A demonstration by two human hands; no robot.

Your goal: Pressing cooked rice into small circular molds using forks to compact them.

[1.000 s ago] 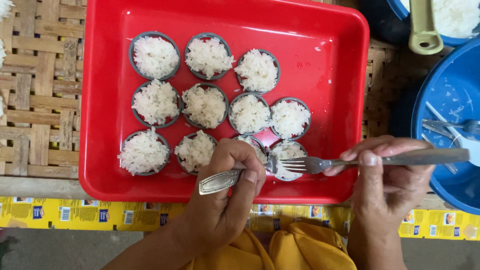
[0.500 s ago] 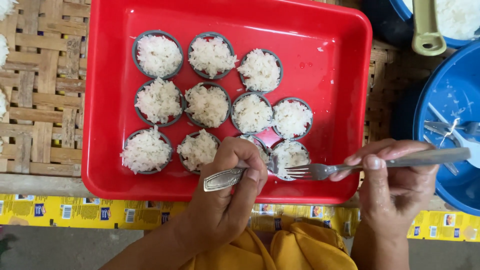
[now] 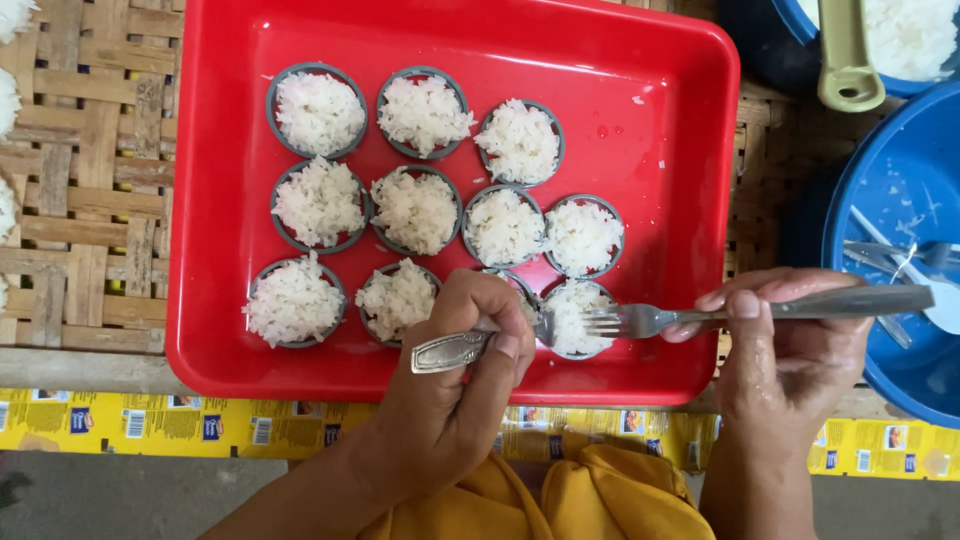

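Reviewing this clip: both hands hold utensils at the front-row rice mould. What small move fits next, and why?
Probably press the fork in the right hand down on that mould's rice: its tines already lie over it, and the left hand holds a second utensil against the same mould.

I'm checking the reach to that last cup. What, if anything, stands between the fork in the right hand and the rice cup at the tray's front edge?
Nothing visible does. The fork in the right hand already has its tines on the rice cup; the left hand works beside it with its own utensil.
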